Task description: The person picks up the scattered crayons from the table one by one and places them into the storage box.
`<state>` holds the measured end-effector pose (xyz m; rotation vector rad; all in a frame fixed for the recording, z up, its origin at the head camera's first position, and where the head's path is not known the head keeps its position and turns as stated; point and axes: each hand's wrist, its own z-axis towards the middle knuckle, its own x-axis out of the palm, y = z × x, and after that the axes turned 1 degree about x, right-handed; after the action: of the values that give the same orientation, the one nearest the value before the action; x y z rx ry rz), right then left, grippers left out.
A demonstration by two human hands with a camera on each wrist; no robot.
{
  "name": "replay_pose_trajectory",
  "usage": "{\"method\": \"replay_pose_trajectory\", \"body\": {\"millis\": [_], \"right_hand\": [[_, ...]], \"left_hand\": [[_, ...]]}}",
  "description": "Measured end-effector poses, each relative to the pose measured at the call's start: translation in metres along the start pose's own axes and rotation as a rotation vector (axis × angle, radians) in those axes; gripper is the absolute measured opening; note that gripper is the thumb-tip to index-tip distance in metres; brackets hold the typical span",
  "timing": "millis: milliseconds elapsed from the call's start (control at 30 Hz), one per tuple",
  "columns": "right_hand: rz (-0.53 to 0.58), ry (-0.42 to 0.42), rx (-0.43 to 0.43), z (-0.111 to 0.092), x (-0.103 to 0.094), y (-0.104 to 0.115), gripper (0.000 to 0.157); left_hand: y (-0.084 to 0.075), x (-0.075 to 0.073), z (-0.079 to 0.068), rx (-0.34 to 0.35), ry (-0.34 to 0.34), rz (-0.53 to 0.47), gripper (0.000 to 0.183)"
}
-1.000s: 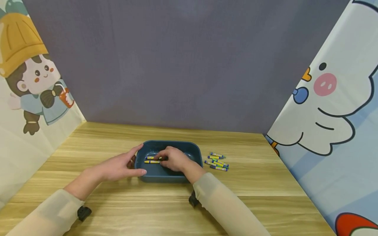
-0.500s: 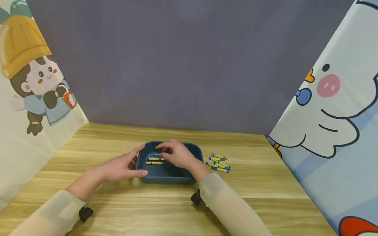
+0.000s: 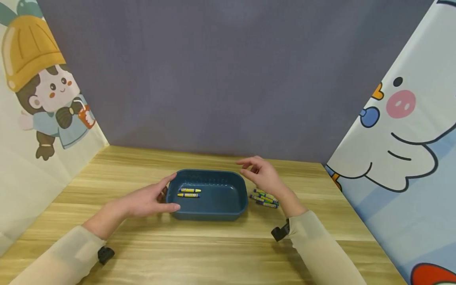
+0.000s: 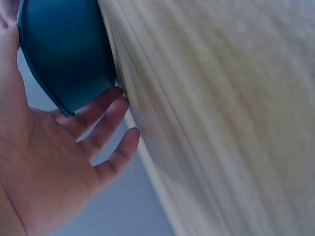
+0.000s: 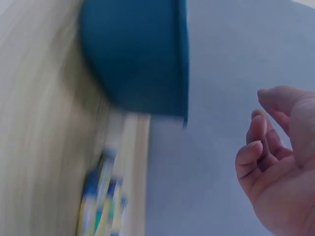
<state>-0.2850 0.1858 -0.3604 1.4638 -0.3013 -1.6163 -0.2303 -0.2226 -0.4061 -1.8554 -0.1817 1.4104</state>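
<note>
A dark blue rectangular tray [image 3: 213, 213] stands on the wooden table. Inside it, toward the left, two yellow-wrapped crayons [image 3: 189, 195] lie side by side. My left hand [image 3: 146, 200] is spread at the tray's left end, thumb by the front corner and index finger at the back; its other fingers rest along the outer wall in the left wrist view. Above the table, past the tray's right rim, my right hand [image 3: 265, 176] hangs with loosely bent fingers and nothing in them. Below it lies a small pile of crayons [image 3: 265, 199], partly hidden by this hand.
The wooden table [image 3: 199, 253] reaches back to a grey-purple wall panel [image 3: 213, 79]. Cartoon-printed panels flank it, a left panel [image 3: 21, 178] and a right panel [image 3: 420, 166]. The crayon pile lies close to the tray's right end.
My right hand has lifted out of the tray and moved right, over toward the crayon pile, leaving both crayons lying in the tray. My left hand has stayed at the tray's left end.
</note>
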Motion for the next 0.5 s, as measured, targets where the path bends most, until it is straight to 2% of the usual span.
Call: {"method": "replay_pose_trajectory", "body": {"millis": [133, 267, 500], "right_hand": [[0.013, 0.005, 0.078, -0.015, -0.024, -0.029, 0.03], [0.025, 0.05, 0.152, -0.03, -0.042, -0.06, 0.033], [-0.009, 0.133, 0.247, -0.04, -0.056, -0.108, 0.036]], "left_hand": [[0.002, 0.0, 0.0, 0.002, -0.003, -0.002, 0.115], [0.003, 0.001, 0.001, 0.004, -0.001, -0.006, 0.115], [0.002, 0.002, 0.0, 0.002, -0.002, -0.004, 0.116]]}}
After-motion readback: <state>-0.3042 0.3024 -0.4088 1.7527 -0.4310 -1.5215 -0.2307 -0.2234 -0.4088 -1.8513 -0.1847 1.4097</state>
